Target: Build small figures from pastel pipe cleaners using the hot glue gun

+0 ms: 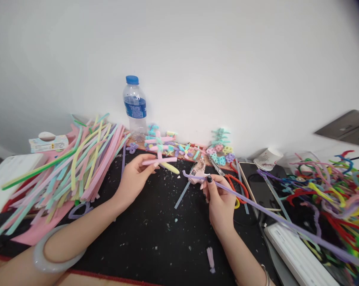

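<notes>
My left hand [138, 173] pinches a pink pipe-cleaner piece [160, 160] made of a stem with crossbars and a mint-green wrap near its top. A short yellow pipe-cleaner length [170, 167] sticks out beside its lower bar; whether it is joined cannot be seen. Between thumb and fingers, my right hand [220, 198] grips a long purple pipe cleaner [256, 204] that runs off to the lower right and ends in a small hook at the left. Just behind that hand lies a pink tool like a glue gun [197, 172], partly covered. The two hands are apart.
On the left lies a heap of pastel pipe cleaners [87, 159]. A water bottle [134, 107] stands by the wall near finished flower shapes [221, 155]. Scissors [219, 171], a phone [261, 190], a white power strip [298, 254] and tangled bright pipe cleaners [331, 198] occupy the right.
</notes>
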Demonstrator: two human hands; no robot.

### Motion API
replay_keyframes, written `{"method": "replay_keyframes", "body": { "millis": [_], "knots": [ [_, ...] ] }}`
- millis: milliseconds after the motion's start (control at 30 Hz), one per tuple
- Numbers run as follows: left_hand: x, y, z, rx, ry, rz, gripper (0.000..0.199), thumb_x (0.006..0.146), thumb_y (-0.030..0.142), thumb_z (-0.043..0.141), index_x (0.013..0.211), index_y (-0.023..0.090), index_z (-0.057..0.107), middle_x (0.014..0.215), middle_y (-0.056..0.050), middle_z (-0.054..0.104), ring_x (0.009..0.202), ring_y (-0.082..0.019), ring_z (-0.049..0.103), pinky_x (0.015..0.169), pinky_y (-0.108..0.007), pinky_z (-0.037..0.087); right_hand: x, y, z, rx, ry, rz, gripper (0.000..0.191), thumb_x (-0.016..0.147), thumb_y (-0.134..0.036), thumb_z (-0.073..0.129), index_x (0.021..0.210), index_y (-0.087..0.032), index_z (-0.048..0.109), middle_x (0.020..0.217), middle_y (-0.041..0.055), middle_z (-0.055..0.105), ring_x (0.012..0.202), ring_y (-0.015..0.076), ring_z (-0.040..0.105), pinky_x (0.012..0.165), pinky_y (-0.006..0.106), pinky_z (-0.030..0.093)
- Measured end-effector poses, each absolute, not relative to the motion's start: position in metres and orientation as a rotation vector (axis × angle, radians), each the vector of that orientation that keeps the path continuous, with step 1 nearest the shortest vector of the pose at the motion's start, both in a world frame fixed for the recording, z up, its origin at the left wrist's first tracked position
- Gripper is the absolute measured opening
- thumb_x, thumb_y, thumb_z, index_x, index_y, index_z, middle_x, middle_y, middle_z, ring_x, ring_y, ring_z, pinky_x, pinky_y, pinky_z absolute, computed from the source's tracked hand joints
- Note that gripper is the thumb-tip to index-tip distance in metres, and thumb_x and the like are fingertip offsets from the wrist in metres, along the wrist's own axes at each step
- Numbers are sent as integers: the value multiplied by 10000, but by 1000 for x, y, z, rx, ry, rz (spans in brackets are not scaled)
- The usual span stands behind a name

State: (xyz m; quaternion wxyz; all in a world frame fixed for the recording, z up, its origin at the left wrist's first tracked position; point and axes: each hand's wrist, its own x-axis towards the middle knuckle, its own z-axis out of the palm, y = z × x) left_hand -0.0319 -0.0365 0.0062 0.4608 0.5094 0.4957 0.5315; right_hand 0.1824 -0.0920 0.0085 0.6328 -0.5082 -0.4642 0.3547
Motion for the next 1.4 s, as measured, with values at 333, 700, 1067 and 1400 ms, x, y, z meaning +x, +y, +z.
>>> {"method": "replay_keyframes", "body": {
  "millis": [333,700,1067,1400],
  "knots": [
    [-30,-36,10,1135,1150,1487,236,758,301,671,951,197,586,831,11,591,753,-138,563,705,-238,428,178,-97,10,-1299,-1881,492,326,897,-144,424,1165,-248,578,1083,63,659,986,210,591,857,369,480],
    [-28,-38,10,935,1037,1393,289,720,270,727,938,204,549,749,41,639,718,-100,583,683,-200,425,176,-99,12,-1455,-2138,201,553,875,-89,359,1413,-209,312,1245,104,511,1094,242,463,945,412,414],
    [-25,-43,12,902,1038,1253,268,731,316,714,901,199,543,810,10,698,808,-139,678,771,-259,520,193,-88,3,-2171,-1872,-202,520,722,-193,496,1235,-113,505,1099,179,548,999,343,528,752,450,425],
    [-25,-42,12,1041,1094,1264,275,754,358,681,928,200,539,963,-27,684,978,-213,669,805,-293,539,216,-75,0,-2026,-1727,-24,458,741,-208,500,1188,-118,540,1092,148,625,991,297,578,809,392,442]
  ]
}}
